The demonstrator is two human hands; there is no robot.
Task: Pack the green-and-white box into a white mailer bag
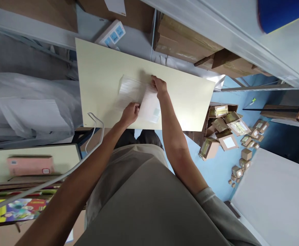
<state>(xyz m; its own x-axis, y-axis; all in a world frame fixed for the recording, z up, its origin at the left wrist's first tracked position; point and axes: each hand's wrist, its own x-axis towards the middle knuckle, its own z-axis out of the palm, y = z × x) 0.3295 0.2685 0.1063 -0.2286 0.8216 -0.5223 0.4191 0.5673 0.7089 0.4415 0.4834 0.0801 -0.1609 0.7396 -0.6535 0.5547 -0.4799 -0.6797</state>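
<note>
The cream tabletop [185, 92] fills the middle of your view, and everything you handle lies on it. To its left hangs crumpled clear plastic sheeting [23, 109]. Behind the table a shelf holds large cardboard cartons [185, 41]. On the blue floor [216, 171] to your right lies a scatter of small cardboard boxes [228, 136], some taped and labelled. A pink box [30, 165] sits on a lower surface at your left. A white power strip [112, 34] rests just past the far edge of the table, and a white cable [95, 130] loops over the near edge.

A translucent plastic bag [128, 90] lies flat near the middle of the table. A white packet [149, 106] lies half over its right side, with a pale green label [156, 112] on its near corner.

Your left hand [130, 112] is curled tight, fingers pressed together, pinching the near left edge of the white packet. Your right hand [159, 85] is bent over the packet's far edge with the fingertips down on it. You cannot tell whether it grips or only presses.
</note>
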